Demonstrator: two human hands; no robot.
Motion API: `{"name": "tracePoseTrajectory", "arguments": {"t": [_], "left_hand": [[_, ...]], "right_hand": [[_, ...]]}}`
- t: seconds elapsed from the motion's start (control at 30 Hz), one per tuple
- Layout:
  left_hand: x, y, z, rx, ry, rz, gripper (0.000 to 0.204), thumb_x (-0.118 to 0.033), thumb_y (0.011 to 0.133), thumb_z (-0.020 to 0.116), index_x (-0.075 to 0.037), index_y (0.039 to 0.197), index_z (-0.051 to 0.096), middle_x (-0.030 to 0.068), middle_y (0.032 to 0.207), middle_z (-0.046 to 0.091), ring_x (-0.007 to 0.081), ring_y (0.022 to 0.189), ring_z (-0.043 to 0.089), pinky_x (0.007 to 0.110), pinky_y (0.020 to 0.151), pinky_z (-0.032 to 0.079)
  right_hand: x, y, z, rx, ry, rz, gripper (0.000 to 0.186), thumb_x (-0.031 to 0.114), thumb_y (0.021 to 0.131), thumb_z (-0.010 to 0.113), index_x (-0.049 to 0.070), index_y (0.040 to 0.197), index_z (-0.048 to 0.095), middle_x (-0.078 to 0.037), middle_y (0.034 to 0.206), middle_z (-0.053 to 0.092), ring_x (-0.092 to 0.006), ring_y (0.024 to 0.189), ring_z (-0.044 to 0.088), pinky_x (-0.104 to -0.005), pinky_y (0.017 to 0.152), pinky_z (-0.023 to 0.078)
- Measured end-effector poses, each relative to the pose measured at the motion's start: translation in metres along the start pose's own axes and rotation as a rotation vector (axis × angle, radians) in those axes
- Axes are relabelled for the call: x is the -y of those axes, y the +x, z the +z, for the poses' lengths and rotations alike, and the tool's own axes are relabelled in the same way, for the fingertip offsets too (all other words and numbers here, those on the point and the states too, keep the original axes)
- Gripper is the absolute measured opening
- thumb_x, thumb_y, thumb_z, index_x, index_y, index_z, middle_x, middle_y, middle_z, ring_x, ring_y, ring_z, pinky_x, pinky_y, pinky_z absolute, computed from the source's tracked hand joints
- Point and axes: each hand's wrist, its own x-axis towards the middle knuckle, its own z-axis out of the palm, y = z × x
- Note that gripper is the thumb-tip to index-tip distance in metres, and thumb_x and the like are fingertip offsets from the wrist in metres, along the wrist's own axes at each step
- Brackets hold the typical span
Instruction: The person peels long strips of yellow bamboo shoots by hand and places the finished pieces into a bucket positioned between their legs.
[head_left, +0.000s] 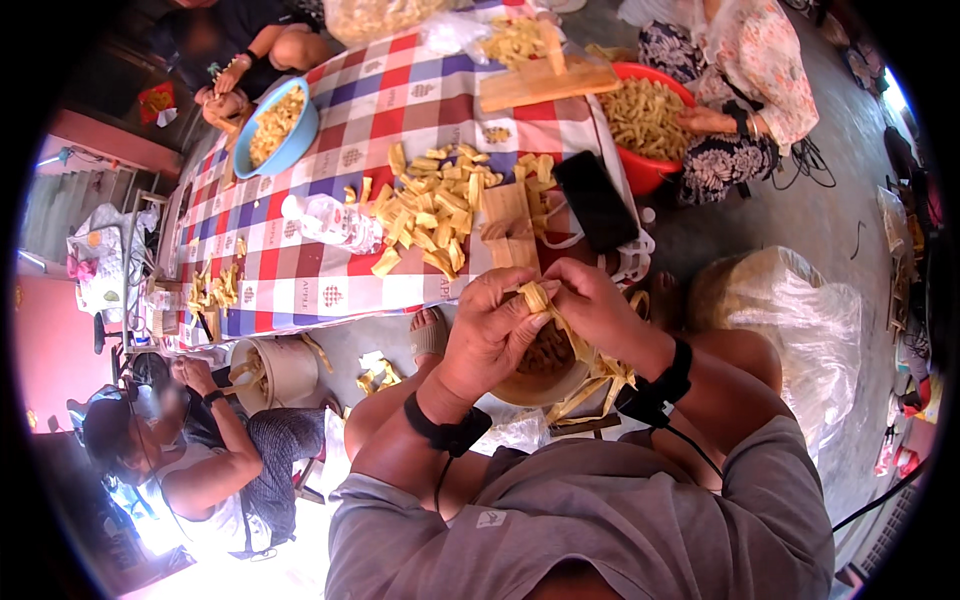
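Above the tan tub [535, 393], the fingers of the left hand [488, 332] and right hand [603, 310] pinched a folded yellow strip [535, 297], its long axis slanting from upper left to lower right; its fold looked partly made, while heaped yellow pieces [440, 205] on the desk [350, 110] appeared finished and loose strips [602, 375] seemed left over

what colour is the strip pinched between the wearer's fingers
The strip is yellow, best seen in the head view, the only one here.
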Motion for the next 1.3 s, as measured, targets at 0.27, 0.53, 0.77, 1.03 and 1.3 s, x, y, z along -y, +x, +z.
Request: {"name": "tracePoseTrajectory", "arguments": {"t": [0.27,0.53,0.77,1.03,1.3], "left_hand": [[-0.007,-0.001,-0.004,-0.003,0.221,-0.198,0.034,-0.016,0.092,0.064,-0.006,0.124,0.062,0.0153,0.111,0.062,0.0314,0.099,0.06,0.039,0.089,0.046],[-0.004,-0.01,0.018,-0.176,-0.772,-0.66,0.036,-0.013,0.103,0.049,-0.005,0.138,0.051,0.0035,0.116,0.062,0.0104,0.107,0.057,0.027,0.096,0.045],[0.01,-0.017,0.018,-0.193,-0.961,-0.684,0.017,-0.007,0.101,0.052,-0.005,0.116,0.06,-0.0011,0.106,0.063,0.0066,0.1,0.056,0.023,0.087,0.047],[0.003,-0.012,0.013,-0.029,-0.703,-0.668,0.013,-0.003,0.099,0.051,-0.001,0.11,0.059,-0.0002,0.096,0.062,0.0062,0.089,0.053,0.022,0.082,0.045],[0.008,-0.015,0.015,0.003,-0.67,-0.653,0.012,-0.004,0.098,0.054,-0.001,0.107,0.06,0.004,0.093,0.062,0.0093,0.087,0.055,0.025,0.081,0.046]], "right_hand": [[0.031,0.001,-0.009,-0.249,-0.22,-0.221,0.013,0.009,0.085,0.07,0.003,0.086,0.059,-0.014,0.078,0.061,-0.0319,0.073,0.062,-0.0383,0.065,0.048],[0.028,0.0,-0.002,-0.087,-0.32,-0.411,0.016,0.008,0.081,0.072,0.005,0.08,0.056,-0.012,0.076,0.058,-0.0342,0.072,0.059,-0.0422,0.062,0.047],[0.03,-0.002,0.004,-0.056,-0.154,-0.209,0.015,0.004,0.084,0.07,0.002,0.091,0.057,-0.008,0.081,0.057,-0.019,0.072,0.057,-0.0323,0.064,0.045],[0.021,-0.004,0.003,0.015,0.195,0.082,0.016,0.003,0.091,0.062,0.0,0.105,0.055,-0.001,0.093,0.06,-0.0064,0.079,0.056,-0.0219,0.071,0.048],[0.029,-0.002,-0.01,0.064,0.249,0.212,0.018,0.004,0.092,0.059,-0.002,0.109,0.059,-0.002,0.09,0.064,-0.007,0.074,0.061,-0.0219,0.067,0.05]]}}
